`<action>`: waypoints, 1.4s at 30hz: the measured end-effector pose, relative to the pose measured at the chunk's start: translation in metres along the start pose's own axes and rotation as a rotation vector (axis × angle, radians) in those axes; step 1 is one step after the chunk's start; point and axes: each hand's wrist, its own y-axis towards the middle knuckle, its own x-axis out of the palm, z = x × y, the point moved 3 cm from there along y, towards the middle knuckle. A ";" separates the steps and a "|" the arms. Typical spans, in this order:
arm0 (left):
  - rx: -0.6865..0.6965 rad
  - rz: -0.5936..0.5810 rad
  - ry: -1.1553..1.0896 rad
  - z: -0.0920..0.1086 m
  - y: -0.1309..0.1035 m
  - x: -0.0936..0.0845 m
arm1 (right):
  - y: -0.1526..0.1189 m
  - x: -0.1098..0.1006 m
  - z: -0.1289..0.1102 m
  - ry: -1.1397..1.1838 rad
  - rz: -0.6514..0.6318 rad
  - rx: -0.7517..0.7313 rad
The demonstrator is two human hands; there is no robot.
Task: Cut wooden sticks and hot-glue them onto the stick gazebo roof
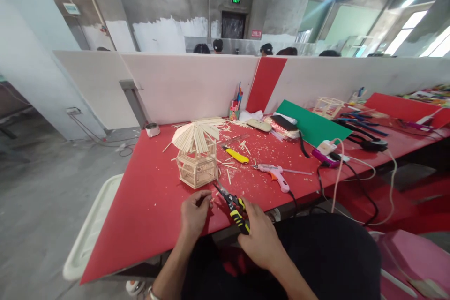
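Observation:
My right hand [260, 234] grips a pair of pliers [239, 221] by its black and yellow handles. The jaws point up and left, just past my left fingertips. My left hand [195, 213] is closed in a pinch above the table's near edge; whatever lies between its fingertips is too small to make out. Right beyond both hands stands a small pavilion model [197, 168] built of wooden sticks, with a fanned stick roof and railed sides. Neither hand touches it.
On the red table [140, 215] lie a yellow utility knife [237, 155], a pink glue gun [276, 173], loose sticks and wood crumbs. Farther back are a roll of tape [152, 130], a pen holder [234, 109] and a green board [312, 124]. Cables [365, 197] hang off the right front edge.

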 end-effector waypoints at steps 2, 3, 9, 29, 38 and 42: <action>-0.038 -0.049 -0.009 0.002 0.000 0.006 | 0.001 0.001 0.000 0.015 0.003 -0.003; -0.058 -0.085 -0.014 0.003 0.000 0.009 | 0.002 0.002 -0.002 0.007 0.008 -0.007; 0.123 -0.199 0.176 0.010 0.001 0.014 | 0.003 0.001 -0.009 -0.067 0.016 -0.030; 0.459 -0.177 1.140 0.016 0.010 0.029 | 0.042 -0.031 0.027 -0.363 -0.012 0.293; 0.501 -0.394 1.250 0.033 0.055 0.121 | 0.043 -0.037 0.048 -0.003 -0.031 0.385; 0.457 -0.403 1.231 0.025 0.080 0.133 | 0.043 -0.034 0.047 -0.068 -0.045 0.356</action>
